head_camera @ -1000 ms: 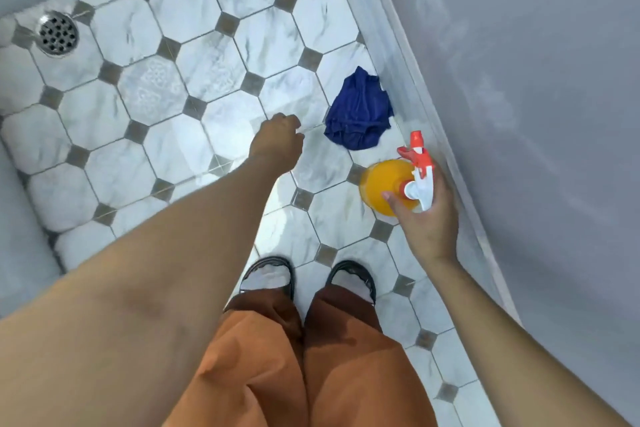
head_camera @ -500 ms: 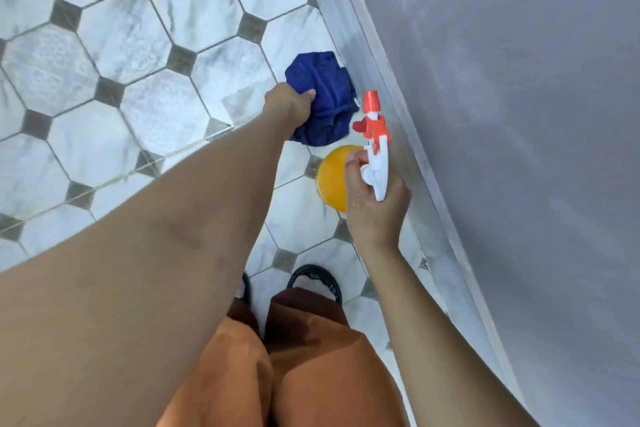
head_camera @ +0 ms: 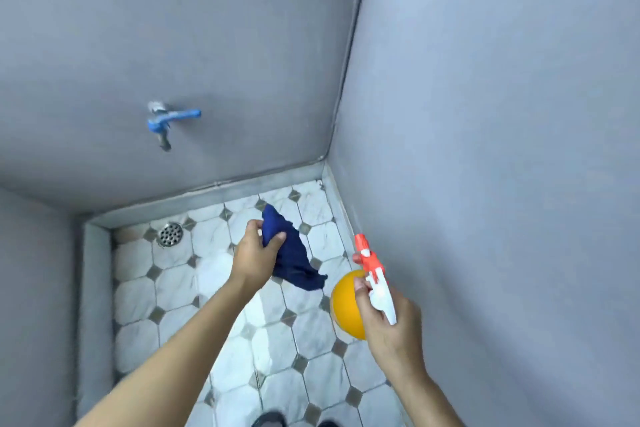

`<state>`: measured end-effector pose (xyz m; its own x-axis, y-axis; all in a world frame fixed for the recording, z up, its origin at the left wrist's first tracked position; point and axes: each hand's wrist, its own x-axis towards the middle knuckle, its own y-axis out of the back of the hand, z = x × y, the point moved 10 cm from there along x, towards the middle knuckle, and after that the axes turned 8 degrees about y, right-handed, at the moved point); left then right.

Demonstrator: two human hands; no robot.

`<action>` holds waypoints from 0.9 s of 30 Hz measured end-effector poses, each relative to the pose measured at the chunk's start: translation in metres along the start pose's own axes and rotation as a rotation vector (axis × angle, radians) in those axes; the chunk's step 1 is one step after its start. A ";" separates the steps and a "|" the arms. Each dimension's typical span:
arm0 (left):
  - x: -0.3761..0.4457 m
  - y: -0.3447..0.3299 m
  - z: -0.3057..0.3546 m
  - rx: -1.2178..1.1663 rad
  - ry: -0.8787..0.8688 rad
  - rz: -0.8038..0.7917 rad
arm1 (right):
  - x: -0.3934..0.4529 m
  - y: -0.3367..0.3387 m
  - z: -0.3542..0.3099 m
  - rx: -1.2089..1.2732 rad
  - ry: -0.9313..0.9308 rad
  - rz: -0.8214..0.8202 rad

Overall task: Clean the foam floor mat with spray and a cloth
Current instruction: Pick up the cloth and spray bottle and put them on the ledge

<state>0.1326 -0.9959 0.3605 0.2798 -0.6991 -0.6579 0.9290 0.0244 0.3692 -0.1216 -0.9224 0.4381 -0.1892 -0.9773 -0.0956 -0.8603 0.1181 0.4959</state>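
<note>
Cloth [head_camera: 292, 255]: dark blue, limp and light, hanging above the tiled floor [head_camera: 221, 291]; bunches easily.
Left hand [head_camera: 254, 253]: fingers curled round cloth's upper fold.
Spray bottle [head_camera: 349, 305]: orange, rigid, probably smooth; best held at the neck.
Right hand [head_camera: 389, 322]: fingers wrapped round neck under the trigger.
Foam mat: not in view.

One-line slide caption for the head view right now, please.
Left hand holds a blue cloth, right hand grips an orange spray bottle, above a tiled floor.

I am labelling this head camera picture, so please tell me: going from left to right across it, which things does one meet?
Blue tap on the wall → floor drain → left hand gripping the dark blue cloth → orange spray bottle held by the right hand.
</note>
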 end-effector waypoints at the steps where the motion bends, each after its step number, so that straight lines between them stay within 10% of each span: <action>1: -0.013 0.033 0.029 -0.007 0.001 0.024 | 0.009 0.005 -0.040 -0.007 0.034 -0.007; 17: -0.105 0.367 0.323 -0.160 -0.086 0.110 | 0.209 -0.023 -0.519 0.340 0.310 0.026; 27: -0.041 0.408 0.418 -0.383 -0.270 -0.057 | 0.303 -0.113 -0.584 0.320 0.326 -0.053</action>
<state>0.3992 -1.2563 0.8128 0.1995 -0.8668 -0.4570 0.9778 0.2064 0.0355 0.1945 -1.3346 0.8569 -0.0262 -0.9817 0.1886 -0.9773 0.0648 0.2016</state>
